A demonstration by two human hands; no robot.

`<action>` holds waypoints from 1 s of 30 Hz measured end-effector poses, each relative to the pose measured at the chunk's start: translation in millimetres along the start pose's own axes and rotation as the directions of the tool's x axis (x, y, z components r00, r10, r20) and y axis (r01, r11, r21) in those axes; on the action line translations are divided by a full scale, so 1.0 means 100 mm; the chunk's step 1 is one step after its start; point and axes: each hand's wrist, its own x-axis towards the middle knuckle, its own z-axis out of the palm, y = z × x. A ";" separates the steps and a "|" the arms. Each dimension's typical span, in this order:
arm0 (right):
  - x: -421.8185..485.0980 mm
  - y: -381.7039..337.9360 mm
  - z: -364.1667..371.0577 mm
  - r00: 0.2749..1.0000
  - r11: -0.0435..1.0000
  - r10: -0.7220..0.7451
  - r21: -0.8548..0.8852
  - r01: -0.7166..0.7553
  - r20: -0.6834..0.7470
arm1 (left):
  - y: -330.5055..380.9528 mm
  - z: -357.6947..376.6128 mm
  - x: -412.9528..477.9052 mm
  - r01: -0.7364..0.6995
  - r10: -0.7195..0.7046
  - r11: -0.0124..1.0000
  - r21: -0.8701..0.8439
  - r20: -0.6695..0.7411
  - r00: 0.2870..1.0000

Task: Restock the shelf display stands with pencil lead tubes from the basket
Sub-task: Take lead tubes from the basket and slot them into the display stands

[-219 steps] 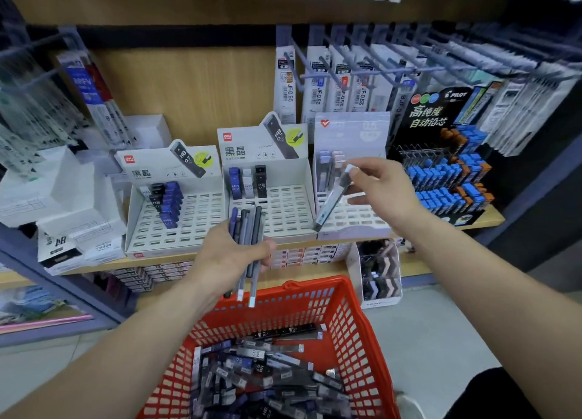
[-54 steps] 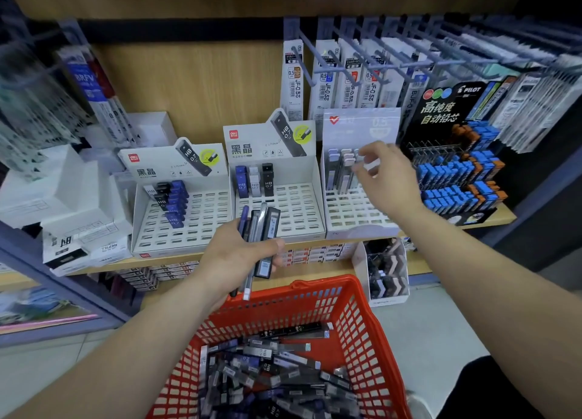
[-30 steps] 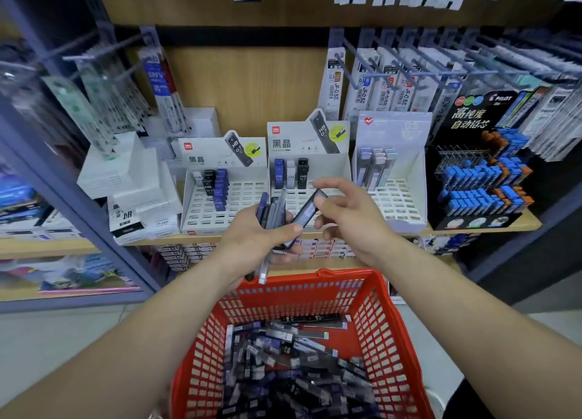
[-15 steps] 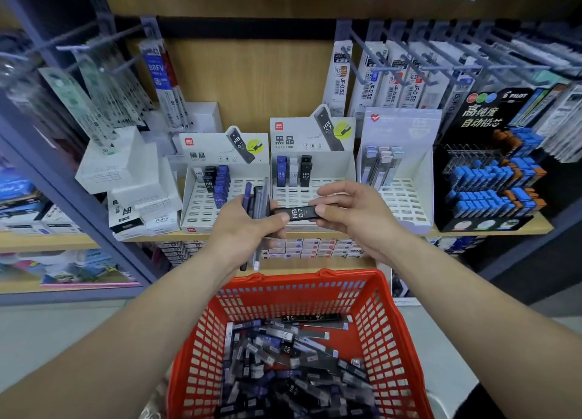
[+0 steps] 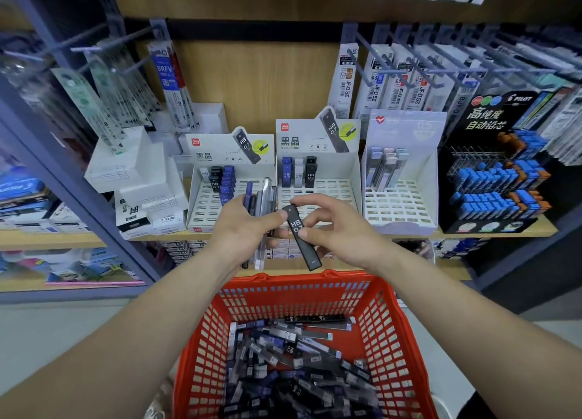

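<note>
My left hand [image 5: 241, 229] grips a bunch of lead tubes [image 5: 263, 203], blue, grey and clear, standing upright. My right hand [image 5: 335, 226] pinches one black HB 0.7 tube [image 5: 302, 239], which slants down to the right; my left thumb touches its top end. Both hands hover in front of the shelf edge, above the red basket [image 5: 382, 327] full of loose tubes [image 5: 293, 368]. Behind them stand three white display stands: the left stand [image 5: 201, 204], the middle stand [image 5: 333, 192] and the right stand [image 5: 396, 201], each with a few tubes at the back.
A black Pilot display [image 5: 494, 179] with blue and orange lead cases stands at the right. White refill boxes [image 5: 138, 179] are stacked left of the stands. Packets hang on pegs [image 5: 403, 72] above. A blue shelf post [image 5: 63, 173] slants at the left.
My right hand has turned the black tube from lying level to slanting nearly upright. Before that it left the right stand and took this tube from the bunch in my left hand.
</note>
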 end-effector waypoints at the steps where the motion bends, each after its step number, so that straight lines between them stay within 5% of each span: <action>1: 0.01 0.01 0.00 1.000 1.000 0.006 0.005 -0.006 -0.014 | 0.00 -0.03 0.00 0.012 -0.012 1.000 0.004 -0.006 1.000; 8: 0.20 0.12 -0.05 0.972 0.992 0.046 0.128 -0.017 -0.229 | -0.03 -0.30 -0.02 0.072 -0.071 0.997 0.025 -0.031 0.997; 17: 0.66 0.21 -0.45 0.845 0.981 -0.149 -0.186 0.060 -0.513 | -0.11 -0.50 -0.04 0.103 -0.101 0.993 0.053 -0.045 0.994; 30: 1.03 0.47 -0.60 0.848 0.916 -0.218 -0.402 0.007 -0.483 | -0.08 -0.31 0.02 0.126 -0.126 0.992 0.028 -0.016 0.992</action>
